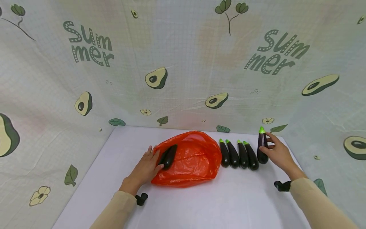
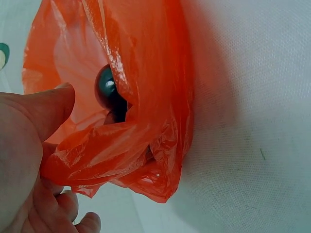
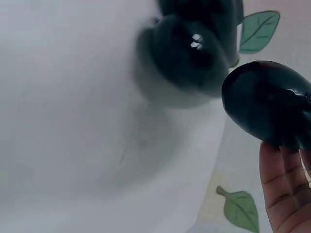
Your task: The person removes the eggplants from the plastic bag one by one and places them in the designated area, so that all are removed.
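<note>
Within right hand [image 1: 278, 156], eggplant [image 1: 261, 142]; left hand [image 1: 145, 169] grips red bag [image 1: 194, 167].

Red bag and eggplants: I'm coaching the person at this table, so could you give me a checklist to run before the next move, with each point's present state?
1. Grip on the held eggplant: ok; the fingers and thumb of the right hand hold it, green end up.
2. Mouth of the red bag open: ok; its inside shows from above.
3. Bag steadied: ok; the left hand has its thumb inside the edge, fingers outside.
4. Low, straight path to the bag: not ok; the row of four eggplants lies between, so lifting over seems wiser.
5. Full count of bagged eggplants: cannot tell; folds may hide some.
</note>
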### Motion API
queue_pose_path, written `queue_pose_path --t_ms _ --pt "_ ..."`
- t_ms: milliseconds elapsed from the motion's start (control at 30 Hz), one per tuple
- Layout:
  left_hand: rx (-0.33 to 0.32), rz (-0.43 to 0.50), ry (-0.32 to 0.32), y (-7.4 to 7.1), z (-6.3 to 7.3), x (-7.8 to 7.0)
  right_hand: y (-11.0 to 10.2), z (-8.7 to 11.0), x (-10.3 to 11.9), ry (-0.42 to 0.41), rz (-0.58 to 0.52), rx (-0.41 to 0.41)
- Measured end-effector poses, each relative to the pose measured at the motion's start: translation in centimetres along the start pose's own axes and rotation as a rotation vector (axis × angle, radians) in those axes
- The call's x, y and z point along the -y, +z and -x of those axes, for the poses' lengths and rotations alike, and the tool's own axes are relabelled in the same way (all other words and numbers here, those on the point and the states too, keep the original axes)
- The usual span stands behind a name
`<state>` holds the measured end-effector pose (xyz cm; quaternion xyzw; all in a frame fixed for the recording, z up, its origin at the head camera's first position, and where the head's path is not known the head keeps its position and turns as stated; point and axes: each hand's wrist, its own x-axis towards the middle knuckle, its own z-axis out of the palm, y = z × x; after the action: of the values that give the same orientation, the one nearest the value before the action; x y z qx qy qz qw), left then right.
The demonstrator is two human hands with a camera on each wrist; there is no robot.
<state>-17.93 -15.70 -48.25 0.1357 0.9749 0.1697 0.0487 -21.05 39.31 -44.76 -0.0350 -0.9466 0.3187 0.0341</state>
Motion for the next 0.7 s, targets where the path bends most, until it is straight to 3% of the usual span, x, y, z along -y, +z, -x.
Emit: queue_pose_path --t_ms 267,700 --pt "0.006 0.007 -0.01 0.0 0.1 0.1 0.5 -0.5 -2.4 0.076 0.033 0.061" --pt "0.008 0.0 -0.025 0.3 0.0 0.3 1.3 -0.7 -3.9 0.033 0.093 0.136"
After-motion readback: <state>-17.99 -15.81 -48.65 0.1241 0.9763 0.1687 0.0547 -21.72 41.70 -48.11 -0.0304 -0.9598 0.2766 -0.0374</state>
